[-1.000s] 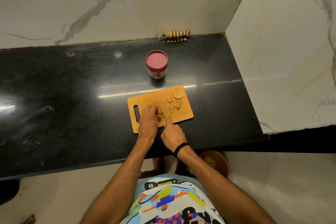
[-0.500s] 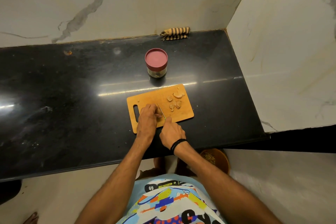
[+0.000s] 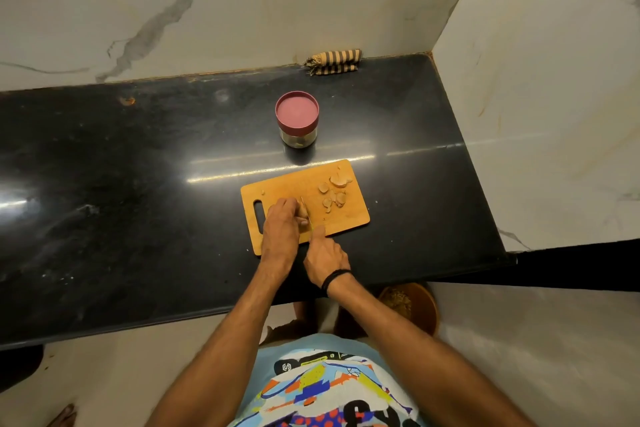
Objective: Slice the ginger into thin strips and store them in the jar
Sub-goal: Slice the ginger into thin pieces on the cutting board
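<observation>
A wooden cutting board [image 3: 291,184] lies on the black counter. My left hand [image 3: 281,229] holds down a ginger piece [image 3: 303,212] near the board's front left, mostly hidden under the fingers. My right hand [image 3: 323,255] grips a knife [image 3: 306,211] whose thin blade stands against the ginger, right beside my left fingertips. Several cut ginger slices [image 3: 333,192] lie on the board's right half. Behind the board stands a small glass jar [image 3: 296,119], its dark red lid on.
A folded striped cloth [image 3: 333,61] lies against the back wall. Marble walls close the counter [image 3: 138,184] at the back and on the right. A brown bowl [image 3: 412,305] sits on the floor below the counter's front edge.
The knife blade has worked slightly along the ginger while both hands stay in place on the board. The camera view has shifted a little.
</observation>
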